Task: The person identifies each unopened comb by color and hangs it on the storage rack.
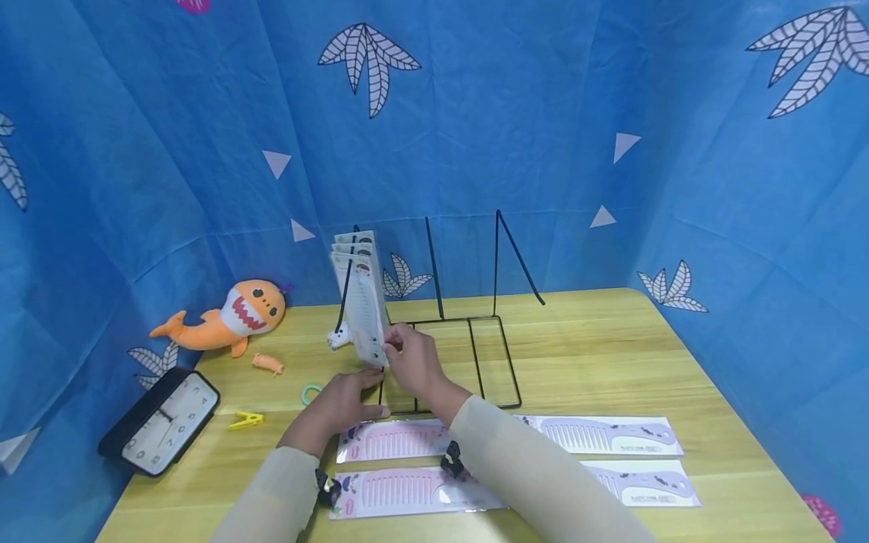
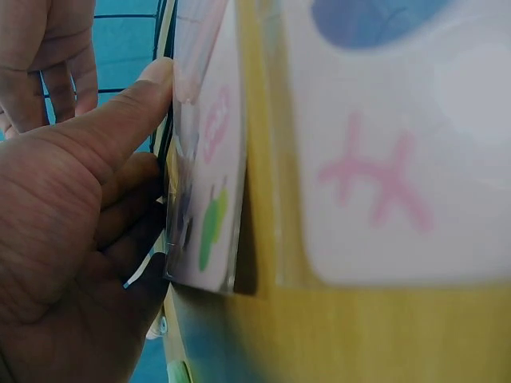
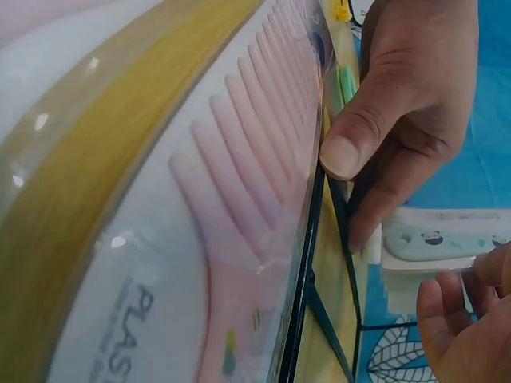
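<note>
Standing at table centre, black wire rack carries upright packaged combs in its 9 o'clock slot. Four flat packaged pink combs lie on the yellow wood-grain table at 6 o'clock from the rack; one card reads "PLAS…" in the right wrist view, the rest cut off. Right hand pinches the lower edge of the front upright clear-wrapped comb pack, fingers curled. Left hand rests flat at the rack's base wire, thumb straight against a flat pack's edge.

Black clock, orange shark plush at 9 o'clock.
</note>
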Demonstrator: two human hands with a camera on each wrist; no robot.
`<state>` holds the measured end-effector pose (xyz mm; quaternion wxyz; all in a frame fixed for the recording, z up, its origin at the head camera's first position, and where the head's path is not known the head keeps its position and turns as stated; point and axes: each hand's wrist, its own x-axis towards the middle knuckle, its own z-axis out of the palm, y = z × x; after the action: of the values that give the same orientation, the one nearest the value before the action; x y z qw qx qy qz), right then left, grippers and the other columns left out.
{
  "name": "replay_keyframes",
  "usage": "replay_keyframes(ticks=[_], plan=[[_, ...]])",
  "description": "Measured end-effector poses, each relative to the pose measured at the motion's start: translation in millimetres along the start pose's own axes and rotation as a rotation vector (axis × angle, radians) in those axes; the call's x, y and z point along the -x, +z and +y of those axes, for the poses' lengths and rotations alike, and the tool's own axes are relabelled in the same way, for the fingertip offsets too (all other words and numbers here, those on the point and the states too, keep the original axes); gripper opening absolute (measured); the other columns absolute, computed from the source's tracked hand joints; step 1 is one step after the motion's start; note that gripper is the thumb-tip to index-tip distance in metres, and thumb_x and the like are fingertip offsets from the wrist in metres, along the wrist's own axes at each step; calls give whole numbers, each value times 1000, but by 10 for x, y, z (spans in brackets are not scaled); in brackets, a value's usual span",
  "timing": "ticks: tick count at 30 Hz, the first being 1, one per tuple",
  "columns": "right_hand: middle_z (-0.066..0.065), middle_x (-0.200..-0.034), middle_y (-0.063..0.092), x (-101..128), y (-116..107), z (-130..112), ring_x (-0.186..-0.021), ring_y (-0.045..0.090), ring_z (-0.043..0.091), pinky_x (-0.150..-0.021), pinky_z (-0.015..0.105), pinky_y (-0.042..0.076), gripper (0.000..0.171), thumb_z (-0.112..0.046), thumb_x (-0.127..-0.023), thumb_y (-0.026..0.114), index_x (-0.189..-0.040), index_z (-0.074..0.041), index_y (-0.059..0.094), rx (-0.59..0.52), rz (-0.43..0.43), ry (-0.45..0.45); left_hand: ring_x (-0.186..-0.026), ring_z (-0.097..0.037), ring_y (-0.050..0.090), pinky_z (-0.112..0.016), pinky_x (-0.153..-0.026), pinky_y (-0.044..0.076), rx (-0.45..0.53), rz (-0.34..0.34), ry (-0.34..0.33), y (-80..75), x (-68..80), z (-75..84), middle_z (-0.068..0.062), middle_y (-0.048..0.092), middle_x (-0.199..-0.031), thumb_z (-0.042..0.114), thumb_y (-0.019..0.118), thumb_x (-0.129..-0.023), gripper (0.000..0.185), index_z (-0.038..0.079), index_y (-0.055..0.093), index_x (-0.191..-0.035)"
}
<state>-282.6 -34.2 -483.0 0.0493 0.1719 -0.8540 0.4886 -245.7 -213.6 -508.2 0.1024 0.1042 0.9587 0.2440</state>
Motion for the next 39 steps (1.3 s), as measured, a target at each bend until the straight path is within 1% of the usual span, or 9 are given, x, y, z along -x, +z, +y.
replay_keyframes(ticks=[4, 9, 19, 23, 28, 32, 34, 36, 39], plan=[[7, -118, 80, -17, 49, 3, -111, 77, 21, -85, 34, 68, 6, -13, -110, 67, -114, -9, 70, -35, -6, 15, -154, -33, 51, -54, -124, 48, 2, 3, 5, 2, -12, -3, -5, 55, -166, 36, 90, -92, 72, 13, 63, -155], [7, -120, 80, -30, 72, 10, -114, 77, 21, -84, 30, 67, 7, -13, -110, 66, -115, -11, 70, -50, -8, 25, -154, -34, 52, -55, -124, 49, 1, 4, 7, -3, -8, 0, -6, 56, -165, 37, 90, -92, 73, 11, 63, -155], [5, -118, 80, -33, 74, -17, -109, 76, 18, -83, 28, 66, 6, -13, -109, 68, -114, -11, 70, -43, 9, 25, -153, -36, 52, -55, -125, 47, -22, 5, 19, -16, -1, -4, -9, 54, -166, 36, 89, -93, 72, 10, 63, -155], [5, -116, 80, -34, 78, -21, -109, 75, 19, -85, 31, 66, 6, -13, -109, 68, -114, -11, 71, -47, 17, 25, -154, -37, 51, -55, -125, 47, -26, 1, 25, -16, 3, -5, -12, 53, -167, 36, 89, -93, 72, 9, 63, -155], [5, -115, 80, -35, 73, -12, -110, 76, 20, -89, 35, 67, 8, -14, -109, 68, -116, -10, 70, -55, 16, 15, -154, -37, 51, -55, -125, 47, -23, 1, 14, -22, 18, -5, -12, 54, -166, 37, 89, -93, 71, 10, 63, -154], [4, -113, 79, 2, 33, 20, -107, 74, 20, -90, 37, 66, 12, -16, -109, 67, -118, -10, 69, -35, 6, 9, -154, -38, 51, -56, -125, 47, -14, -2, 8, -25, 26, -3, -12, 54, -166, 37, 88, -94, 71, 11, 63, -155], [4, -111, 78, 34, -7, 45, -106, 74, 20, -90, 39, 65, 15, -19, -109, 67, -120, -9, 68, -7, -3, 14, -154, -39, 51, -57, -124, 47, -12, -1, 9, -25, 29, -3, -13, 54, -166, 37, 88, -94, 71, 11, 63, -155], [3, -110, 78, 72, -62, 78, -105, 73, 20, -90, 39, 64, 17, -21, -109, 67, -121, -10, 68, 25, -17, 23, -154, -39, 50, -57, -125, 47, -11, -3, 6, -22, 27, -3, -13, 54, -166, 37, 88, -94, 71, 12, 62, -155], [3, -112, 76, 145, -189, 143, -106, 73, 20, -89, 38, 64, 17, -20, -108, 68, -122, -10, 67, 38, -52, 16, -154, -39, 50, -56, -125, 46, -15, -4, 5, -16, 19, -4, -13, 53, -167, 37, 88, -95, 71, 12, 62, -156]])
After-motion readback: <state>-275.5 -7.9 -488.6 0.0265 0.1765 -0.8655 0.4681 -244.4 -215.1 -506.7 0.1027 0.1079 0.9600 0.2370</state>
